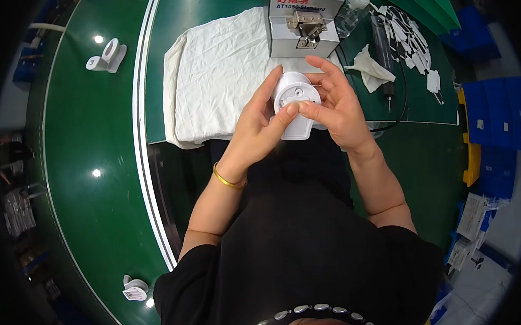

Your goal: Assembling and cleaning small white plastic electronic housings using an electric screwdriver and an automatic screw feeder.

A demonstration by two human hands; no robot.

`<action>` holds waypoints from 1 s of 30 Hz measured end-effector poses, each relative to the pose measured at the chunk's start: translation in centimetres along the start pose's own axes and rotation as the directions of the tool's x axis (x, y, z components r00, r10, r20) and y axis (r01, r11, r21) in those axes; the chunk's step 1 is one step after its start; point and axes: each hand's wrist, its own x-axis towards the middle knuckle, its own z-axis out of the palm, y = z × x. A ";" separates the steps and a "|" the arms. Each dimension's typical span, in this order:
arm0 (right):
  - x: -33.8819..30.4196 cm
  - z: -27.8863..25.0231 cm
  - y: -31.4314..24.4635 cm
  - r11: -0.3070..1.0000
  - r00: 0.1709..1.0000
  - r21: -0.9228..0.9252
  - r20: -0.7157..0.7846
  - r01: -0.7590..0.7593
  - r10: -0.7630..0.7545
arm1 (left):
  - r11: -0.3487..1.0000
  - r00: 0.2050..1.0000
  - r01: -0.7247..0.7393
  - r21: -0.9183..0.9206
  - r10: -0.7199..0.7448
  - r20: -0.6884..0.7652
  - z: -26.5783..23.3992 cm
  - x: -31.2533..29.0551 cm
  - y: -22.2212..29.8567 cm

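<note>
Between my two hands is a white plastic housing [297,126] with a round end and a flat tongue-shaped part pointing toward me. My left hand [264,117] wraps its left side, with the thumb pressed on the round face. From the right, my right hand [338,110] grips it too, its thumb beside the left thumb and its forefinger raised. A small screw hole shows in the recessed face above the thumbs. The fingers behind the housing are partly hidden. Under and behind it lies a white cloth [216,77] on the green table.
A grey bench machine [304,27] stands ahead, beside a clear jar [352,10]. To the right lie an electric screwdriver [384,58], a crumpled cloth [371,69] and a pile of small black-and-white strips [409,40]. White housings [107,57] rest on the green belt [100,216] at left.
</note>
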 end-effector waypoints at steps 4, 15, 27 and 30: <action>-0.7 -1.6 -0.9 0.997 0.997 0.025 -0.026 -0.072 0.072 | 0.992 0.998 -0.052 0.112 0.049 0.029 1.2 -0.3 0.6; 6.0 -22.5 -0.5 0.451 0.749 -0.731 -0.638 -0.513 -0.181 | 0.850 0.987 -0.158 0.502 0.157 0.044 2.5 0.2 -1.7; 5.6 -21.5 -7.3 0.936 0.951 0.269 -0.266 0.228 -0.155 | 0.684 0.954 -0.279 0.674 0.279 0.111 1.7 0.2 -5.0; 5.9 -11.3 -11.0 0.889 0.904 0.225 -0.261 0.398 -0.339 | 0.672 0.942 -0.310 0.672 0.311 0.124 1.9 -0.1 -5.3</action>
